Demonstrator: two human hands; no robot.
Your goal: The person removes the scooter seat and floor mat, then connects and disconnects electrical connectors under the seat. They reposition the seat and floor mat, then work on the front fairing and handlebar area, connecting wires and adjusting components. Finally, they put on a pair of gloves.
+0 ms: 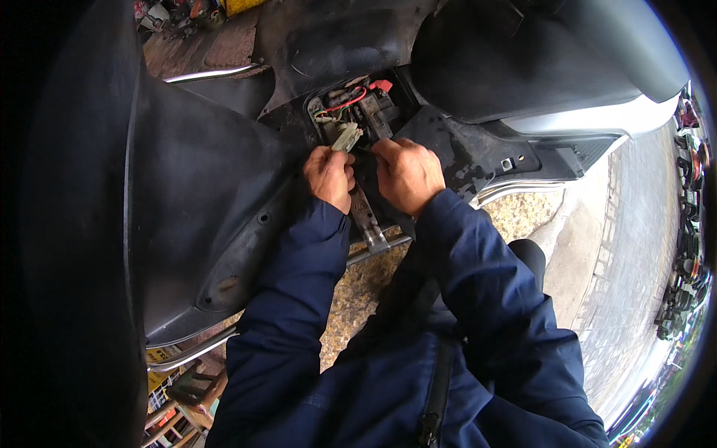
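Note:
My left hand [328, 178] pinches a pale, yellowish plastic wire connector [346, 139] above the opening in a scooter's floorboard. Close beside it, my right hand [411, 175] is closed, its fingertips turned toward the connector. Something thin and dark seems to be at those fingertips, too small to make out. Inside the open compartment [405, 84] run a red wire [352, 103] and other thin wires, and a red cap [382, 85] shows at the top. A dark block-shaped part [379, 112] sits below the cap. Under my hands a worn metal bracket [366, 219] reaches to the floorboard's near edge.
The black front panel [202, 187] rises on the left, and the black seat side [478, 67] overhangs on the right. A metal side rail [523, 187] runs along the near edge. Crates and a stool [194, 387] stand at lower left; parked scooters [688, 224] line the far right.

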